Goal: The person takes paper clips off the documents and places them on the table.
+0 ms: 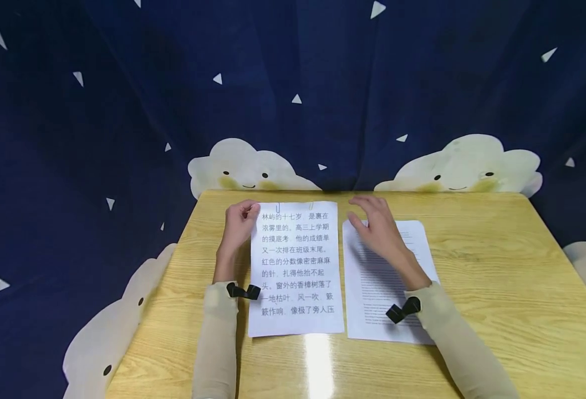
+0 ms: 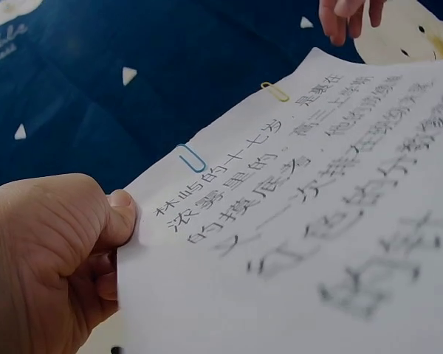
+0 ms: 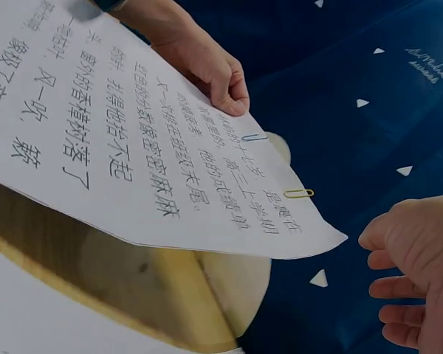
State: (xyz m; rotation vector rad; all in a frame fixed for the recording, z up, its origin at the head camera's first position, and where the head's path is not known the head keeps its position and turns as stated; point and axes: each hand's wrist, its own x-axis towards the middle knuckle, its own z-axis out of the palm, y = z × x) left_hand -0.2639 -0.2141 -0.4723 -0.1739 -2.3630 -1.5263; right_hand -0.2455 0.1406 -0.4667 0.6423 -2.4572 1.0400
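My left hand (image 1: 240, 221) pinches the upper left edge of a paper sheet (image 1: 297, 321) printed with large Chinese characters. In the right wrist view the sheet is lifted off the table. A blue paper clip (image 2: 191, 158) and a yellow paper clip (image 2: 275, 91) sit on its top edge, the blue one nearer the left hand. My right hand (image 1: 375, 224), fingers spread and loosely bent, hovers just past the sheet's upper right corner and holds nothing. Below that hand lies a second sheet (image 1: 357, 310) with small print, partly hidden by the arm.
Both sheets are over a wooden table (image 1: 497, 277). A dark blue curtain (image 1: 293, 55) with white triangles and smiling clouds hangs behind it. Black bands (image 1: 243, 291) are on both wrists.
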